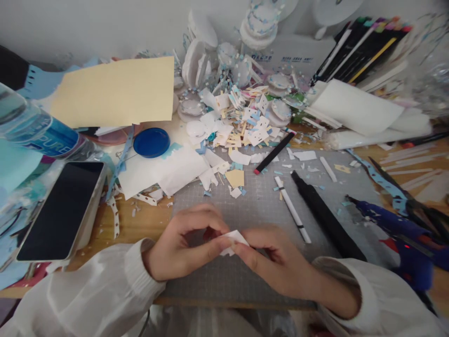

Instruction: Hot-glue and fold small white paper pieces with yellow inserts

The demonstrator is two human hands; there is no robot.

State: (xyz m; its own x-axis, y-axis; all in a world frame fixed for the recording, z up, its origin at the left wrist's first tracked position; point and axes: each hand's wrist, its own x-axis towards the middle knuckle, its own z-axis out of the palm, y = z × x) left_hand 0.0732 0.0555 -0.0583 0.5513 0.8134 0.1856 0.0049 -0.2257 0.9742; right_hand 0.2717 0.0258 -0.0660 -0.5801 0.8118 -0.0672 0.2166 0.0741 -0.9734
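Observation:
Both hands meet over the grey cutting mat (245,201) near its front edge. My left hand (191,241) pinches a small piece of white paper (238,237) between thumb and fingers. From the other side my right hand (280,257) grips the same piece, its fingertips close to the left ones. The paper looks folded, and the fingers hide part of it. To the right of my hands lie a white marker (292,208) with dark bands and a long black tool (324,213). Just beyond them is a scrap of yellow paper (235,178).
A heap of paper scraps (249,124) lies behind the mat, with white tiered ornaments (259,28) beyond. At left are a phone (63,210), a water bottle (52,133) and a blue lid (151,142). A blue glue gun (400,222) and scissors (417,206) lie at right.

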